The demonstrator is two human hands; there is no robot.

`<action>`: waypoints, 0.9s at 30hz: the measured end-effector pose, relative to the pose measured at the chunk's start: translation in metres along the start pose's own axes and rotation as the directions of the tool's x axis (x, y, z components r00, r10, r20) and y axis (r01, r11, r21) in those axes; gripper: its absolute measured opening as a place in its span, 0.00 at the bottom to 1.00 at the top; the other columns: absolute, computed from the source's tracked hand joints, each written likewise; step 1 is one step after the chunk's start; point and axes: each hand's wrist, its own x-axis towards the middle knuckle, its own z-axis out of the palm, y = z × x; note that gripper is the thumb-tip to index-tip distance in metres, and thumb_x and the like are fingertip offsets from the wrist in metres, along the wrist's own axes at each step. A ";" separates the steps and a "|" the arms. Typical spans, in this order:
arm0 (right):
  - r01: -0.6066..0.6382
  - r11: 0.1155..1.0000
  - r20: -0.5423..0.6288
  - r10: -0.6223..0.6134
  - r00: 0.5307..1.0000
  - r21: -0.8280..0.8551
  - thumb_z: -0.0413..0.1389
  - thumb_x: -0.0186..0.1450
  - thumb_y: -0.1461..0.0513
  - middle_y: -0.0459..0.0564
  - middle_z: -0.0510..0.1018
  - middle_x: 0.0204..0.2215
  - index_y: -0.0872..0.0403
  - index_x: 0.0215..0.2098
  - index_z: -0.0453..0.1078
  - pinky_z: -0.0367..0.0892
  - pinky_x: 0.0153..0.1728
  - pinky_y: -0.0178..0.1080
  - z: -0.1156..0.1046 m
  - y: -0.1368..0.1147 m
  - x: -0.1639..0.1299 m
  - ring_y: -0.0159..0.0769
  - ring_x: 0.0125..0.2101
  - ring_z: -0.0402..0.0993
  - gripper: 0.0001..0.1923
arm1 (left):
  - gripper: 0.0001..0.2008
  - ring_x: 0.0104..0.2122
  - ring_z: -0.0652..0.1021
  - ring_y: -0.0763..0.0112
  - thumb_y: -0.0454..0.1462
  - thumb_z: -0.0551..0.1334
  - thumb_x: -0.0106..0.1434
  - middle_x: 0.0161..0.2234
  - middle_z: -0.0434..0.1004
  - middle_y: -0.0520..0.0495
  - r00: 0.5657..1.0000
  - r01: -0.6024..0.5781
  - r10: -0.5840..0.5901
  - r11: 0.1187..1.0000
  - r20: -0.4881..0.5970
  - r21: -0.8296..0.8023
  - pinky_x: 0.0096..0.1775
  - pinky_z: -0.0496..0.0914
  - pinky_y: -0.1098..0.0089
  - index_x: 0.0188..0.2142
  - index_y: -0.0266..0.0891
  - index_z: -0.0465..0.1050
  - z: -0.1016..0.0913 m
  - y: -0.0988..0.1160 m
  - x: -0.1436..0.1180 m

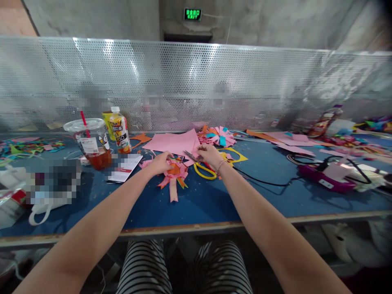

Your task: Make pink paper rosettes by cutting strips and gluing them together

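A rosette (173,169) of pink and orange paper strips lies on the blue table. Its ribbon-like tails point toward me. My left hand (160,163) grips its left edge, thumb and fingers curled in. To the right, my right hand (210,156) has its fingertips pinched together above a pair of scissors (204,171) with yellow handles. The scissor blades point away to the left, toward a pink paper sheet (173,141). What the right fingertips pinch, if anything, is too small to tell. Behind that hand sits another pink and blue paper rosette (221,136).
At the left stand a plastic cup (92,143) with a red straw, a drink bottle (120,130) and a white bag (55,196). A purple power strip (326,179) with black cables lies right, near paper scraps (294,141). A perforated metal screen (183,81) closes the back.
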 end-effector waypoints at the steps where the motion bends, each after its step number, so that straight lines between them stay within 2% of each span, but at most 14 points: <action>1: -0.004 1.000 -0.004 0.004 1.000 -0.021 0.56 0.46 0.70 0.42 0.66 0.20 0.56 0.21 0.64 0.71 0.22 0.33 -0.001 -0.001 0.000 0.26 0.22 0.66 0.06 | 0.18 0.27 0.71 0.69 0.29 0.65 0.35 0.26 0.71 0.52 1.000 -0.001 0.001 1.000 0.002 -0.018 0.30 0.62 0.72 0.30 0.41 0.71 -0.001 0.001 0.001; 6: 0.064 0.995 -0.020 -0.066 0.998 -0.078 0.57 0.47 0.68 0.43 0.67 0.22 0.56 0.24 0.66 0.71 0.22 0.35 -0.006 -0.004 0.000 0.27 0.22 0.66 0.06 | 0.22 0.35 0.72 0.69 0.28 0.64 0.37 0.33 0.71 0.49 0.998 -0.035 0.024 0.977 -0.053 -0.212 0.35 0.64 0.71 0.36 0.39 0.69 -0.007 0.009 0.004; 10: 0.147 0.985 -0.039 -0.151 0.988 -0.090 0.57 0.47 0.65 0.43 0.67 0.24 0.55 0.26 0.68 0.71 0.23 0.36 -0.007 -0.005 -0.001 0.28 0.24 0.65 0.06 | 0.23 0.36 0.72 0.71 0.28 0.64 0.39 0.34 0.71 0.48 0.995 -0.069 0.042 0.941 -0.086 -0.330 0.36 0.64 0.71 0.38 0.38 0.68 -0.013 0.015 0.005; 15: 0.187 0.980 -0.060 -0.190 0.980 -0.063 0.56 0.47 0.65 0.44 0.67 0.25 0.55 0.26 0.69 0.71 0.24 0.35 -0.004 -0.011 -0.005 0.29 0.26 0.65 0.07 | 0.23 0.37 0.72 0.72 0.25 0.61 0.39 0.37 0.72 0.46 0.997 -0.081 0.067 0.905 -0.048 -0.419 0.37 0.65 0.72 0.38 0.36 0.67 -0.014 0.020 0.004; 19: 0.250 0.956 0.012 -0.251 0.968 -0.155 0.54 0.51 0.66 0.46 0.70 0.27 0.55 0.30 0.72 0.70 0.25 0.36 -0.003 -0.017 -0.010 0.29 0.25 0.67 0.09 | 0.25 0.38 0.72 0.72 0.25 0.63 0.40 0.38 0.71 0.46 0.994 -0.089 0.104 0.910 0.016 -0.406 0.38 0.65 0.72 0.40 0.37 0.67 -0.009 0.026 -0.001; 21: 0.357 0.895 0.063 -0.354 0.933 -0.268 0.53 0.52 0.66 0.48 0.72 0.28 0.55 0.31 0.73 0.69 0.28 0.36 -0.002 -0.018 -0.012 0.30 0.26 0.68 0.10 | 0.26 0.37 0.72 0.73 0.26 0.64 0.40 0.38 0.70 0.47 0.992 -0.106 0.125 0.909 0.022 -0.404 0.38 0.65 0.71 0.42 0.38 0.67 -0.006 0.030 -0.004; 24: 0.526 0.738 0.171 -0.505 0.846 -0.423 0.53 0.53 0.67 0.48 0.75 0.29 0.53 0.31 0.75 0.67 0.36 0.37 -0.002 -0.018 -0.013 0.31 0.30 0.69 0.10 | 0.26 0.32 0.72 0.74 0.27 0.65 0.40 0.34 0.70 0.49 0.992 -0.111 0.124 0.910 0.007 -0.400 0.36 0.66 0.71 0.42 0.37 0.66 -0.003 0.035 -0.007; 27: 0.582 0.666 0.253 -0.529 0.810 -0.467 0.54 0.55 0.66 0.49 0.76 0.31 0.53 0.33 0.75 0.66 0.36 0.36 -0.002 -0.016 -0.013 0.32 0.32 0.70 0.10 | 0.26 0.28 0.71 0.74 0.29 0.66 0.40 0.28 0.69 0.52 0.996 -0.065 0.082 0.915 0.027 -0.398 0.33 0.66 0.71 0.42 0.37 0.66 -0.002 0.040 -0.010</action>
